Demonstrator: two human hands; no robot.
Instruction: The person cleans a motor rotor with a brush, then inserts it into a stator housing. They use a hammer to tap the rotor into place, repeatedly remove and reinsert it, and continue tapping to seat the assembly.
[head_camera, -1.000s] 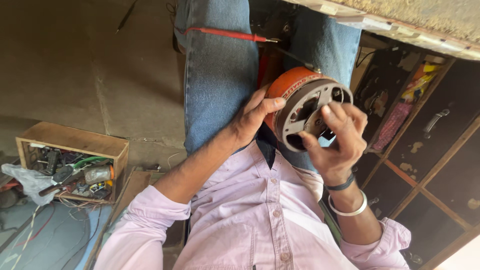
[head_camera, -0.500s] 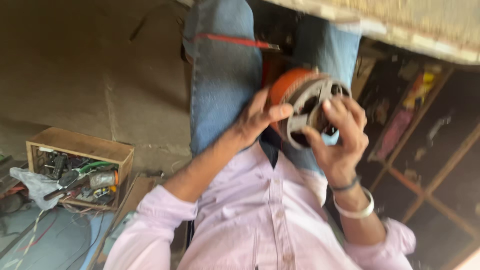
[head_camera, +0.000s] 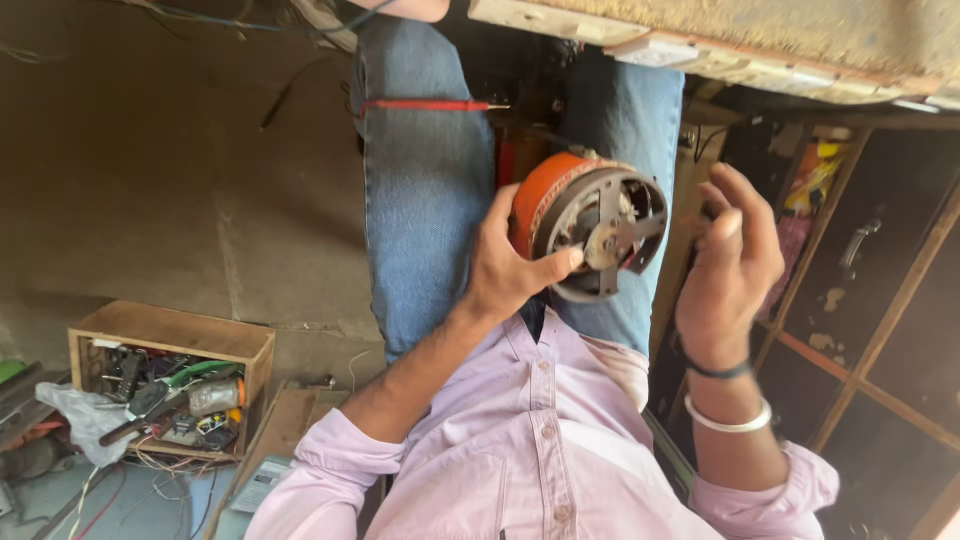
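Observation:
A round orange motor (head_camera: 590, 230) with a grey metal end plate and a central shaft rests on my lap, between my jeans-clad thighs. My left hand (head_camera: 505, 265) grips it from the left, thumb pressed on the end plate's rim. My right hand (head_camera: 735, 255) hovers just to the right of the motor, clear of it, fingers loosely curled and apart with nothing visible in them. That wrist wears a dark band and a white bangle. A thin red probe (head_camera: 430, 105) with a metal tip lies across my left thigh.
A wooden box (head_camera: 170, 335) full of tools, wires and small parts stands on the concrete floor at the lower left. A dark wooden cabinet (head_camera: 880, 300) with shelves is at the right. A workbench edge (head_camera: 720, 45) runs along the top.
My right hand has come off the motor's end plate and moved out to the right. The left hand still holds the motor, which now faces more to the right.

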